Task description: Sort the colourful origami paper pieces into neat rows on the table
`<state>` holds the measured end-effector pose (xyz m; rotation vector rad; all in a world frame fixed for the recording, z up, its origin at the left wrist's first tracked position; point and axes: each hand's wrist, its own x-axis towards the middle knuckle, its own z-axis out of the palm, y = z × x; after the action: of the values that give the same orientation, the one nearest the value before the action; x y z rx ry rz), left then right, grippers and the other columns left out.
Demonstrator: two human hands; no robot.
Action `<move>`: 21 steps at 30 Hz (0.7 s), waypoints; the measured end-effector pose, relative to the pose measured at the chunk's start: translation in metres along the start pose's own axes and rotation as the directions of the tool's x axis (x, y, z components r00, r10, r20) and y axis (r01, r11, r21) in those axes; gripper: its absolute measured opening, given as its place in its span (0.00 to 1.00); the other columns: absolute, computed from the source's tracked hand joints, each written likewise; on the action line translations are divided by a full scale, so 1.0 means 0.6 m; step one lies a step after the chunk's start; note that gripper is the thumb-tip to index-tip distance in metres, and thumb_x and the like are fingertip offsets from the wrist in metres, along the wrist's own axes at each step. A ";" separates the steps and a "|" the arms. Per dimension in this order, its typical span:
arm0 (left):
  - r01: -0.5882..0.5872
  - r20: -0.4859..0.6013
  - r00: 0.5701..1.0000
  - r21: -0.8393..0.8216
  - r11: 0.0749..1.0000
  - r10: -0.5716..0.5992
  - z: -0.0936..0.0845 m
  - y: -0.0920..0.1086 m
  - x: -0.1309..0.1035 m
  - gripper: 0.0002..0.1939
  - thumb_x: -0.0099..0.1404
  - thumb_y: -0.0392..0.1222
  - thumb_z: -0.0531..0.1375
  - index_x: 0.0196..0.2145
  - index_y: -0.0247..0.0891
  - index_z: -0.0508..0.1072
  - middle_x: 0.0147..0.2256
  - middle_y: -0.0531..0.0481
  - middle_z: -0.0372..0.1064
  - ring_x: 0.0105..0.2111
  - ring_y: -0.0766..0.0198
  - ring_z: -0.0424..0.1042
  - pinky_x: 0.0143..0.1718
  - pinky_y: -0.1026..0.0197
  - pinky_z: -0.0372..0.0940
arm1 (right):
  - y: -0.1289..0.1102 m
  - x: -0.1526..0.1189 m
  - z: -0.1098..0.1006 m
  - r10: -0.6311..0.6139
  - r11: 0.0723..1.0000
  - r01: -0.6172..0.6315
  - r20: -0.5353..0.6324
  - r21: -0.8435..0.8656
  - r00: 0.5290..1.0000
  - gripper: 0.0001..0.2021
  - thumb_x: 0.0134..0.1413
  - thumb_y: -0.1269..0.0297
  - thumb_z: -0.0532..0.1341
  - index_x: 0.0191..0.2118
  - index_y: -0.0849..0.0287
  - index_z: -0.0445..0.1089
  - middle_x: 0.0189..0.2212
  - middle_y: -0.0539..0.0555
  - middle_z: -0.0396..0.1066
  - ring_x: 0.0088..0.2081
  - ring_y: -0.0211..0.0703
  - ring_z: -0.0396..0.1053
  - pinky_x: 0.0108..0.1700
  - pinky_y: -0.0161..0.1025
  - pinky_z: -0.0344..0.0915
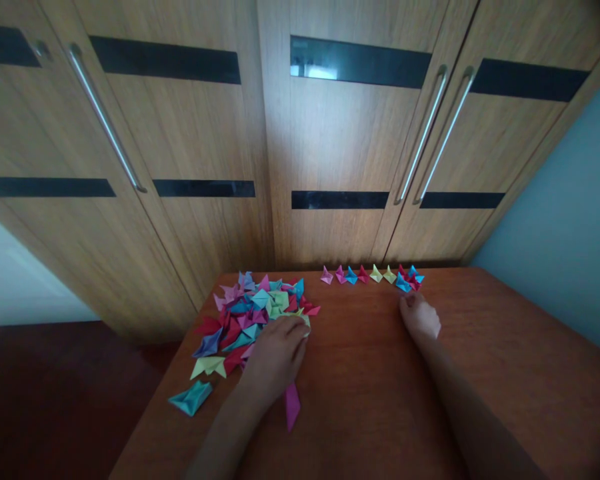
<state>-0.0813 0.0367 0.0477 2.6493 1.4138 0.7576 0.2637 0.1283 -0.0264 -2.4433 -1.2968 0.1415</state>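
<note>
A heap of folded paper pieces (245, 313) in pink, blue, green, red and purple lies on the left part of the brown table (360, 373). My left hand (277, 357) rests palm down on the heap's right edge, fingers over a light green piece. Along the table's far edge stands a row of small folded pieces (370, 275). My right hand (420, 317) lies just in front of the row's right end, fingers curled, close to a blue and red piece (409, 281). Whether it holds anything is hidden.
A loose pink piece (292, 405) lies beside my left wrist and a teal one (191, 397) near the table's left edge. Wooden wardrobe doors (330, 147) with long metal handles rise directly behind the table. A pale blue wall is at the right.
</note>
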 end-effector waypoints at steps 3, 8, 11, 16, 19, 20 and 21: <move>0.059 -0.046 0.997 0.041 0.997 -0.057 -0.019 -0.033 -0.003 0.14 0.61 0.29 0.53 0.43 0.40 0.71 0.45 0.46 0.69 0.46 0.57 0.67 0.49 0.53 0.63 | -0.019 -0.047 0.007 -0.147 0.988 0.144 0.054 0.058 0.988 0.15 0.57 0.54 0.52 0.45 0.53 0.67 0.34 0.55 0.74 0.36 0.48 0.72 0.32 0.36 0.61; 0.018 0.116 0.993 0.059 0.998 -0.025 -0.031 -0.048 -0.029 0.21 0.56 0.24 0.51 0.42 0.42 0.72 0.43 0.48 0.70 0.45 0.59 0.68 0.47 0.56 0.63 | -0.050 -0.097 0.013 -0.376 0.923 0.361 0.118 0.132 0.919 0.10 0.57 0.58 0.53 0.41 0.51 0.69 0.30 0.49 0.73 0.34 0.43 0.71 0.28 0.33 0.54; -0.008 0.140 0.990 0.076 0.997 -0.003 -0.039 -0.042 -0.052 0.20 0.58 0.25 0.51 0.42 0.43 0.72 0.44 0.48 0.70 0.45 0.58 0.68 0.47 0.54 0.62 | -0.053 -0.101 0.013 -0.416 0.903 0.397 0.109 0.164 0.903 0.09 0.57 0.60 0.53 0.39 0.51 0.69 0.29 0.48 0.73 0.33 0.41 0.70 0.28 0.32 0.52; 0.069 0.099 0.991 0.148 0.987 -0.085 -0.058 -0.058 -0.088 0.15 0.60 0.29 0.52 0.41 0.43 0.73 0.43 0.47 0.70 0.43 0.57 0.68 0.44 0.54 0.63 | -0.048 -0.095 0.015 -0.435 0.896 0.417 0.104 0.155 0.895 0.08 0.57 0.61 0.53 0.39 0.51 0.69 0.29 0.48 0.73 0.32 0.40 0.70 0.28 0.32 0.52; 0.081 0.069 0.993 0.148 0.986 -0.092 -0.058 -0.069 -0.101 0.16 0.59 0.30 0.53 0.43 0.43 0.72 0.44 0.47 0.70 0.43 0.57 0.69 0.45 0.55 0.64 | -0.047 -0.095 0.015 -0.444 0.891 0.428 0.105 0.150 0.890 0.08 0.57 0.61 0.53 0.39 0.51 0.69 0.29 0.48 0.73 0.33 0.40 0.70 0.28 0.31 0.52; 0.079 0.063 0.994 0.148 0.986 -0.089 -0.056 -0.072 -0.104 0.17 0.59 0.30 0.53 0.43 0.43 0.72 0.45 0.47 0.69 0.44 0.57 0.69 0.46 0.55 0.64 | -0.047 -0.096 0.015 -0.447 0.890 0.430 0.106 0.155 0.888 0.08 0.57 0.61 0.53 0.39 0.51 0.69 0.29 0.48 0.73 0.33 0.40 0.70 0.28 0.31 0.53; 0.078 0.058 0.994 0.152 0.985 -0.088 -0.053 -0.074 -0.105 0.17 0.59 0.30 0.53 0.44 0.43 0.71 0.46 0.47 0.69 0.44 0.57 0.69 0.46 0.56 0.64 | -0.048 -0.096 0.015 -0.450 0.888 0.431 0.108 0.159 0.887 0.09 0.57 0.61 0.53 0.39 0.51 0.69 0.29 0.48 0.73 0.33 0.40 0.70 0.28 0.31 0.53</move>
<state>-0.1588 0.0071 0.0389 2.6748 1.6125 0.5747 0.2062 0.0982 -0.0292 -1.9964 -1.8101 0.2725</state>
